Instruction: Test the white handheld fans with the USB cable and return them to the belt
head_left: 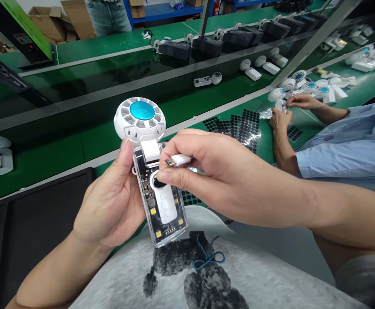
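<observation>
A small handheld fan (166, 206) is held by my left hand (111, 201), with the fingers behind its handle and the thumb near the neck. It has a white round head with a blue centre disc, and a clear handle showing a circuit board under a white button panel. My right hand (222, 171) pinches a white cable plug (181, 160), its metal tip pointing left above the handle. The right thumb tip touches or hovers at the dark round spot at the top of the button panel; I cannot tell which. The cable behind the plug is hidden by the hand.
Sheets of black round stickers (235, 126) lie on the green bench. A conveyor belt (106, 113) carries fans. At left is a black tray (39, 214). A co-worker's hands (282, 116) hold a fan at right, beside a pile of fans (322, 90).
</observation>
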Demonstrator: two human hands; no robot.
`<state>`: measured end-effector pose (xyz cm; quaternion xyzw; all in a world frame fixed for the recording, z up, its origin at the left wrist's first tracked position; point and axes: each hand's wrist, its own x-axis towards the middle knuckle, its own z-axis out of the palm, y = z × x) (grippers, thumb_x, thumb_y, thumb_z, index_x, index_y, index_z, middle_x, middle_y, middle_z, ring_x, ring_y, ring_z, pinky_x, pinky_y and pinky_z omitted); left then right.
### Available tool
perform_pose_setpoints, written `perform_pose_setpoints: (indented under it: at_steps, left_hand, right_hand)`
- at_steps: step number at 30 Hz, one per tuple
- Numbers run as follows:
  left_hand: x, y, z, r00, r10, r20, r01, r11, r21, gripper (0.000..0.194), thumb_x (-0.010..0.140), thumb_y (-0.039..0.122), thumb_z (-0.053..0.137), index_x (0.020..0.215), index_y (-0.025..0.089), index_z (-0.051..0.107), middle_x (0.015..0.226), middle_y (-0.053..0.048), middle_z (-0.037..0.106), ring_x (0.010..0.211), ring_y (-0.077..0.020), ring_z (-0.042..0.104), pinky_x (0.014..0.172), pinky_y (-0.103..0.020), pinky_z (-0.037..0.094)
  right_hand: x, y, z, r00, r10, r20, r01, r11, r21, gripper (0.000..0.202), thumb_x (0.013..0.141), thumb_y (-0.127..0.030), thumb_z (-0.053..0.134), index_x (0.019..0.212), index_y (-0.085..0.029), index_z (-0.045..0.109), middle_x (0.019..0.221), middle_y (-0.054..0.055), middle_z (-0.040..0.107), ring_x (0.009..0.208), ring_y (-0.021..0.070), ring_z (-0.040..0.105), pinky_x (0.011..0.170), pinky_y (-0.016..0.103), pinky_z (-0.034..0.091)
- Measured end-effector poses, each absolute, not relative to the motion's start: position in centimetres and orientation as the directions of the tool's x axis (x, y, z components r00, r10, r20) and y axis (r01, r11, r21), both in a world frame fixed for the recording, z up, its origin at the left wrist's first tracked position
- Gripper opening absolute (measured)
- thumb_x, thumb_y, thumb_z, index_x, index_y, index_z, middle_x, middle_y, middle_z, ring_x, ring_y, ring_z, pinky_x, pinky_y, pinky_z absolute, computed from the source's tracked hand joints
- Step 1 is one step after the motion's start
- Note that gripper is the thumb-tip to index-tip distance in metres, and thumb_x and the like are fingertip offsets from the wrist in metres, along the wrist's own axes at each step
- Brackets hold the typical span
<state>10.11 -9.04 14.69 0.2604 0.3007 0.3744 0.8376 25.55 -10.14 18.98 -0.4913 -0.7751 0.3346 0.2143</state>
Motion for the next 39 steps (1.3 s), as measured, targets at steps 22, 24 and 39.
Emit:
perform_pose_setpoints:
  at_steps: [22,24,39]
  left_hand:
    - [9.94,-9.26,14.83,0.498,0.788,-0.362,-0.498,0.602,0.624,0.04,0.093,0.039,0.029,0.121,0.02,0.052,0.109,-0.003,0.063,0.119,-0.0225,0.046,0.1,-0.036,0.041]
    - [9.94,-9.24,14.8,0.508,0.786,-0.352,-0.503,0.603,0.62,0.039,0.093,0.039,0.031,0.122,0.022,0.051,0.109,-0.002,0.063,0.119,-0.0224,0.046,0.1,-0.035,0.041]
    - [9.92,-9.36,15.14,0.529,0.758,-0.381,-0.482,0.638,0.601,0.042,0.092,0.041,0.03,0.121,0.019,0.052,0.1,-0.004,0.066,0.108,-0.0235,0.056,0.093,-0.037,0.048]
  right_hand:
    - [25.44,-10.17,18.63,-0.408,0.911,0.058,0.636,0.329,-0.698,0.013,0.085,-0.022,0.051,0.073,-0.018,0.054,0.069,-0.001,0.052,0.069,0.0117,0.048,0.058,0.024,0.036]
    - [25.42,-10.19,18.6,-0.404,0.913,0.06,0.638,0.328,-0.697,0.013,0.085,-0.022,0.052,0.073,-0.018,0.054,0.069,-0.001,0.051,0.07,0.0119,0.049,0.059,0.025,0.037]
    - [25.45,-10.46,18.23,-0.388,0.915,0.114,0.634,0.354,-0.687,0.011,0.084,-0.021,0.052,0.074,-0.018,0.053,0.075,-0.001,0.051,0.072,0.012,0.049,0.061,0.025,0.039]
